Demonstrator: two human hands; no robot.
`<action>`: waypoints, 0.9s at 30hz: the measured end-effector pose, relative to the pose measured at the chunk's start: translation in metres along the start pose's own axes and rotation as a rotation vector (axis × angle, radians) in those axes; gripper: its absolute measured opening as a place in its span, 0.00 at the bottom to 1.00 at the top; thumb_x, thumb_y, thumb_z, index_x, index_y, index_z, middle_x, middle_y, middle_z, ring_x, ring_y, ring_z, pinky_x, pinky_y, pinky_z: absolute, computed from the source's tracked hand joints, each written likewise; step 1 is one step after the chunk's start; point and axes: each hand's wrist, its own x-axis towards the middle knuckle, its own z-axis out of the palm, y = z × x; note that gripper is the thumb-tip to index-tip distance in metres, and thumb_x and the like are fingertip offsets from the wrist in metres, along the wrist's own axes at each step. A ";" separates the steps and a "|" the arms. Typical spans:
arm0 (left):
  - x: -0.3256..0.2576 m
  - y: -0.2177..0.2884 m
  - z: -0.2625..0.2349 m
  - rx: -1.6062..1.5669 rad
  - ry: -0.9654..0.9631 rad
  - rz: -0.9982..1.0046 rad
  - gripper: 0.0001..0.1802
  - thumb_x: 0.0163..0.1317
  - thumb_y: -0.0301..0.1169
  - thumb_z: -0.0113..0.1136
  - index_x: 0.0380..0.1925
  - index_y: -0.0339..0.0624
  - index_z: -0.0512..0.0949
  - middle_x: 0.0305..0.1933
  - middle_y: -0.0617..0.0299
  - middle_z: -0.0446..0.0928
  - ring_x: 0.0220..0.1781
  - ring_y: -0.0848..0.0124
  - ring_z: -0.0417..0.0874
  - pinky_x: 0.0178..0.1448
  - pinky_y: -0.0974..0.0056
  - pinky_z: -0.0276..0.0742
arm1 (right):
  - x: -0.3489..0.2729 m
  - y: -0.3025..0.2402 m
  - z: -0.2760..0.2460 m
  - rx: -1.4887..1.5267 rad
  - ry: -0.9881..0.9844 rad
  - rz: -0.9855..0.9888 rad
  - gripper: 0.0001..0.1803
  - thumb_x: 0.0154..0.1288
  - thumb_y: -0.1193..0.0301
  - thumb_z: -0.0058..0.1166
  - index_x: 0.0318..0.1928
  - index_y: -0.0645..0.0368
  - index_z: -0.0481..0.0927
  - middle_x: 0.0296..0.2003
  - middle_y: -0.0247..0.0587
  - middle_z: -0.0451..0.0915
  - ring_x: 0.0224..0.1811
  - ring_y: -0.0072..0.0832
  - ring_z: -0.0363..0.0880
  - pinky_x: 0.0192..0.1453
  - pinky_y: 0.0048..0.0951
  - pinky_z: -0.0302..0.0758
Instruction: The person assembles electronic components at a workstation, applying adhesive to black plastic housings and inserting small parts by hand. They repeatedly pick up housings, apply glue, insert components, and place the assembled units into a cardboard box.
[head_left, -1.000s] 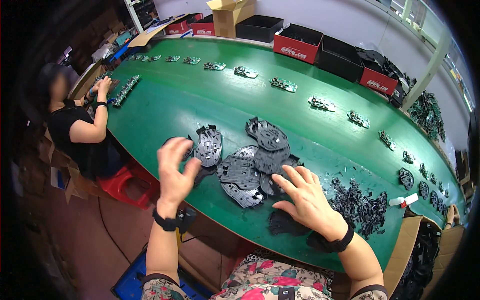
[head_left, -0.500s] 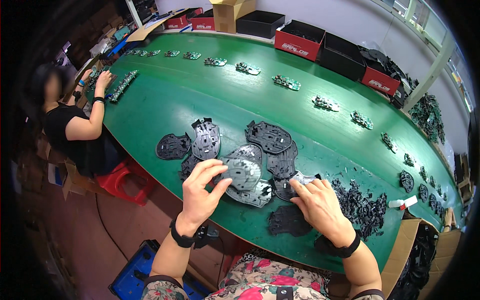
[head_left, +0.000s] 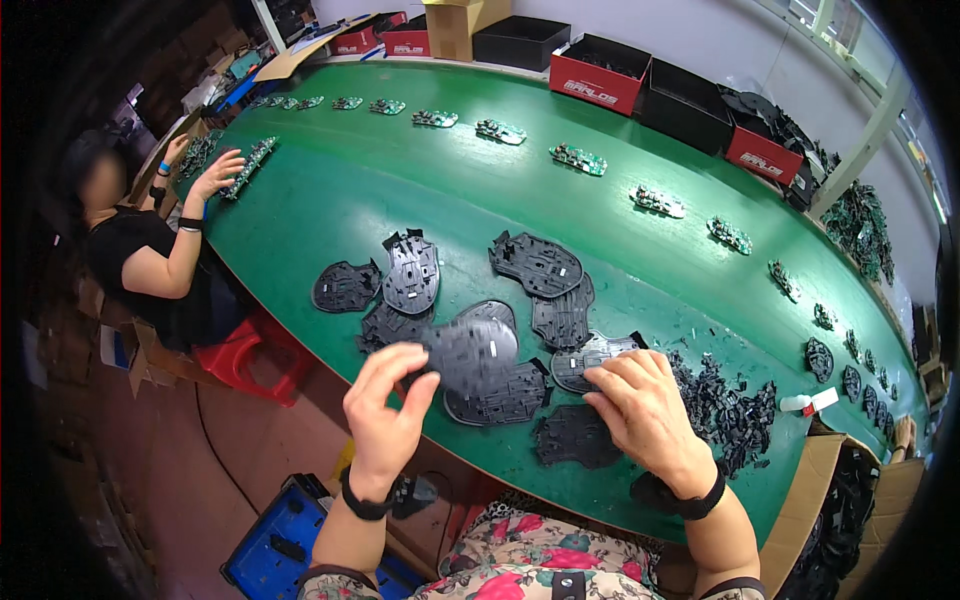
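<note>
My left hand (head_left: pixel 387 405) pinches the near-left edge of a black plastic bottom shell (head_left: pixel 472 350), contoured like a computer mouse base and blurred by motion. It is held above other shells, one of them a black shell (head_left: pixel 498 396) just below. My right hand (head_left: pixel 640 408) has its fingers bent together at the edge of another shell (head_left: pixel 590 358) lying on the table; whatever is between the fingertips is hidden. More such shells lie around: a stacked pair (head_left: pixel 540 264), an upright one (head_left: pixel 411 275), a left one (head_left: pixel 346 287) and a near one (head_left: pixel 577 437).
A heap of small black plastic bits (head_left: pixel 735 415) lies right of my right hand, beside a white bottle (head_left: pixel 795 403). Circuit boards (head_left: pixel 578 159) line the green table (head_left: pixel 330 160). A co-worker (head_left: pixel 150 240) sits at left. A cardboard box (head_left: pixel 805 490) stands at near right.
My left hand has drawn slightly left and down, tilting its shell. My right hand has shifted a little right, uncovering more of the shell beside it. The row of circuit boards has slid slightly right.
</note>
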 end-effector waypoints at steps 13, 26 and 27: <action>0.048 -0.029 0.030 0.155 -0.201 -0.014 0.15 0.54 0.22 0.66 0.44 0.35 0.81 0.47 0.56 0.80 0.22 0.81 0.73 0.26 0.75 0.70 | -0.055 -0.004 -0.048 -0.007 0.176 0.220 0.15 0.49 0.77 0.65 0.40 0.60 0.80 0.38 0.41 0.80 0.45 0.40 0.76 0.51 0.40 0.71; 0.028 -0.060 0.009 0.146 0.088 0.009 0.08 0.66 0.20 0.52 0.42 0.32 0.79 0.45 0.57 0.80 0.48 0.69 0.79 0.56 0.66 0.73 | -0.197 0.023 -0.128 0.099 0.923 0.941 0.04 0.63 0.79 0.58 0.38 0.67 0.81 0.34 0.35 0.81 0.36 0.19 0.76 0.42 0.18 0.72; 0.023 -0.068 0.002 0.118 0.079 0.004 0.08 0.67 0.20 0.52 0.42 0.31 0.78 0.45 0.57 0.79 0.48 0.69 0.78 0.55 0.66 0.73 | -0.210 0.029 -0.125 0.215 1.038 0.971 0.05 0.64 0.78 0.58 0.39 0.67 0.81 0.34 0.33 0.81 0.35 0.16 0.76 0.41 0.16 0.71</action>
